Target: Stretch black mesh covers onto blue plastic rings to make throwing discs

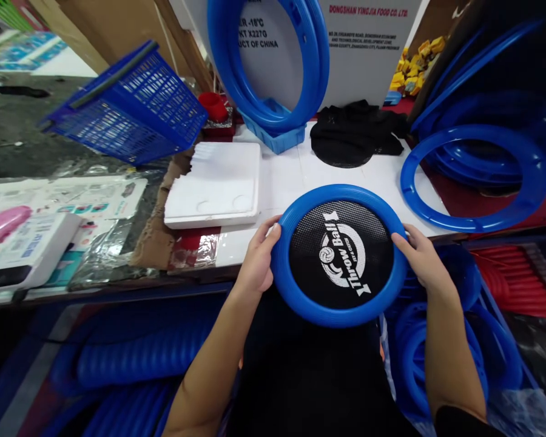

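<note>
I hold a blue ring disc (300, 303) with a black mesh centre printed "Throw Ball" in white. It hovers over the near edge of the white table (295, 176). My left hand (257, 261) grips its left rim and my right hand (421, 258) grips its right rim. A bare blue ring (475, 221) lies on the table to the right of the disc. A pile of black mesh (355, 136) rests at the back of the table.
Upright blue rings (268, 109) stand in a holder at the back. A white foam tray (216, 185) lies left of the disc and a tilted blue basket (127, 103) sits further left. More blue rings (136, 358) are stacked below the table on both sides.
</note>
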`<state>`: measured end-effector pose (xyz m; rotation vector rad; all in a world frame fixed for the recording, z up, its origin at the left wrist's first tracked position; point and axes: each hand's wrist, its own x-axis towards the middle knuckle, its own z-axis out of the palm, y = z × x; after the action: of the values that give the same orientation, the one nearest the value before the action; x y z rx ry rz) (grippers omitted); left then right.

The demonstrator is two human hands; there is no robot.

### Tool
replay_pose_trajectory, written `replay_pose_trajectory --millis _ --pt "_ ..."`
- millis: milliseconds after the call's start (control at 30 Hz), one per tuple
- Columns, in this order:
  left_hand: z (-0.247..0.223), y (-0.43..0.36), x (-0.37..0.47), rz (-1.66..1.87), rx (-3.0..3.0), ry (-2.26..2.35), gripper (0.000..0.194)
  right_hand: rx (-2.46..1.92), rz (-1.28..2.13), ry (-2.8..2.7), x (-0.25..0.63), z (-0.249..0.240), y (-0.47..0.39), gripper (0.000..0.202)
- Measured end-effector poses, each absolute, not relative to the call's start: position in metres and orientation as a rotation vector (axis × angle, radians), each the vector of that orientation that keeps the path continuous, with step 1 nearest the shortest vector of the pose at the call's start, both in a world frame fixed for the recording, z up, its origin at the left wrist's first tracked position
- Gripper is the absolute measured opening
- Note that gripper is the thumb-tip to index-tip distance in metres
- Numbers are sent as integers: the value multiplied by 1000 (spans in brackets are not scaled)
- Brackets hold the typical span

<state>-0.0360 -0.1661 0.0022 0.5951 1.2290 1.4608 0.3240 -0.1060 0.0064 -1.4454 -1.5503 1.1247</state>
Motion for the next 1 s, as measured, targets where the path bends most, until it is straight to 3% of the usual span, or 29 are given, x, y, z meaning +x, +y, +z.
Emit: replay_pose_trajectory --millis 100,267,433,667,1000 --pt "4 -168 -41 1465 551 1237 52 -1377 1323 -1321 322 -7 -111 52" --pt "6 -174 -39 1379 765 1240 61 -1334 1253 -1194 302 -13 -120 51" --pt "8 -180 -49 1331 934 1281 45 -1324 1096 -1252 301 -19 -123 50" --pt "32 -213 -56 1337 1828 1279 47 -1124 1137 -1372 340 -41 -131 62" --pt "32 -212 -45 1403 2209 782 55 -811 1195 -1492 349 -28 -124 35"
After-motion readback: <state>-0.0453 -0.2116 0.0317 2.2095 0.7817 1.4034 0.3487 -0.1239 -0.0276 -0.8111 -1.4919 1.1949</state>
